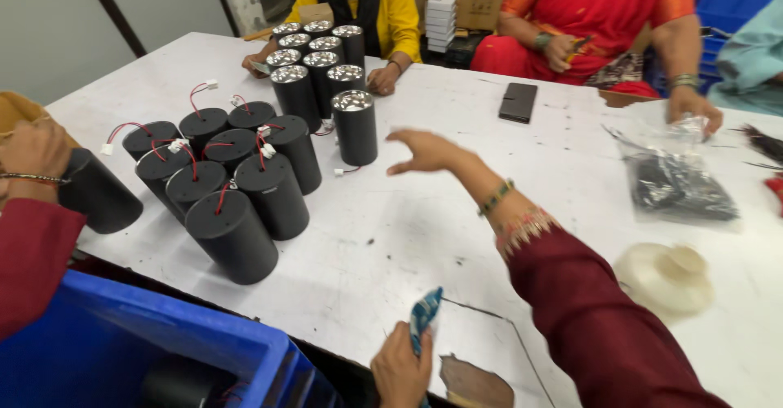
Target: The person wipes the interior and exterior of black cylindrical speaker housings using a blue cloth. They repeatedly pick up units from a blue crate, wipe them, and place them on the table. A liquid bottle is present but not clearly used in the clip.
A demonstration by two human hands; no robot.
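Reaching across the tabletop (391, 237), the right hand (424, 152), fingers spread and empty, sits just right of an upright black cylinder (356, 127), while the left hand (33, 151) grips another black canister (98, 192) lying tilted far left.

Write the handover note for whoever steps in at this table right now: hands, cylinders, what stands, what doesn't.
Left hand: grips the end of the lying black cylinder at the left edge of the table.
Right hand: open, stretched toward the nearest silver-topped cylinder, not touching it.
Standing: the wired cluster, upright with red wires and white plugs on top; the silver-topped group farther back.
Not standing: only the lying one. The blue crate sits below the near edge; its contents are too dark to tell.
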